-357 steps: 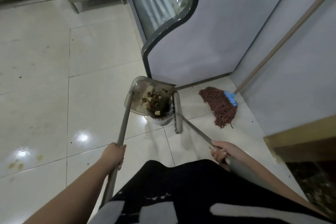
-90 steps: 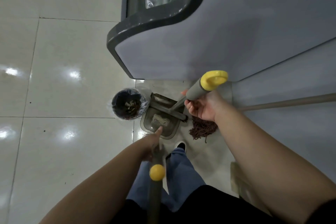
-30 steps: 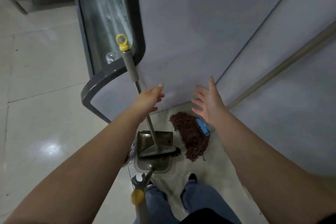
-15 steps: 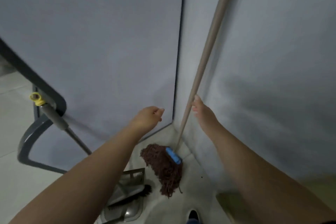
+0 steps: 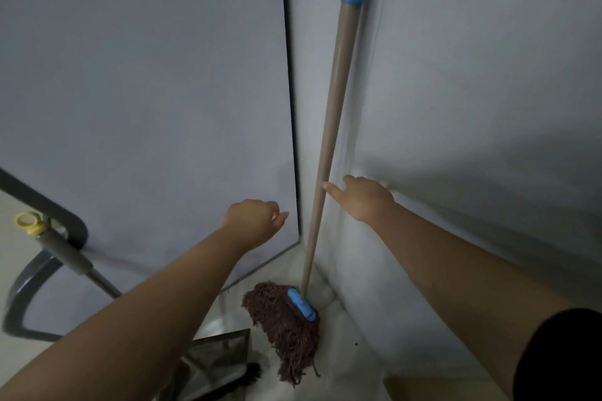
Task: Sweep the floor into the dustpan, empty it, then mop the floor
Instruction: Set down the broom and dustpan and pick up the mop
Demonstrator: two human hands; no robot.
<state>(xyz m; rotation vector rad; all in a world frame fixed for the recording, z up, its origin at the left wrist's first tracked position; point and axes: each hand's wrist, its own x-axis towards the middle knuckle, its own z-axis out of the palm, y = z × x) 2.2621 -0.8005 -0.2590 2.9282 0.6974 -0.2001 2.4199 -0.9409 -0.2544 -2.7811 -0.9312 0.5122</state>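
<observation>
The mop leans upright in the corner: tan handle (image 5: 329,127) with a blue grip at the top, brown string head (image 5: 286,329) on the floor under a blue clamp. My right hand (image 5: 365,200) reaches in from the right, and one fingertip touches the handle's right edge at mid height; no fingers show wrapped round it. My left hand (image 5: 252,216) hovers left of the handle, loosely curled and holding nothing. The broom's grey handle with its yellow loop (image 5: 29,223) leans at the left. The dustpan (image 5: 224,355) and the broom's bristles (image 5: 252,374) sit on the floor beside the mop head.
A grey cabinet side (image 5: 146,91) with a dark curved frame (image 5: 19,296) closes the left. A pale wall (image 5: 472,91) closes the right. They meet in a narrow corner with only a small strip of white floor (image 5: 345,355).
Both hands have left the broom and dustpan and moved up to the mop. Over the last half second my right hand stays at the handle and the view has risen slightly.
</observation>
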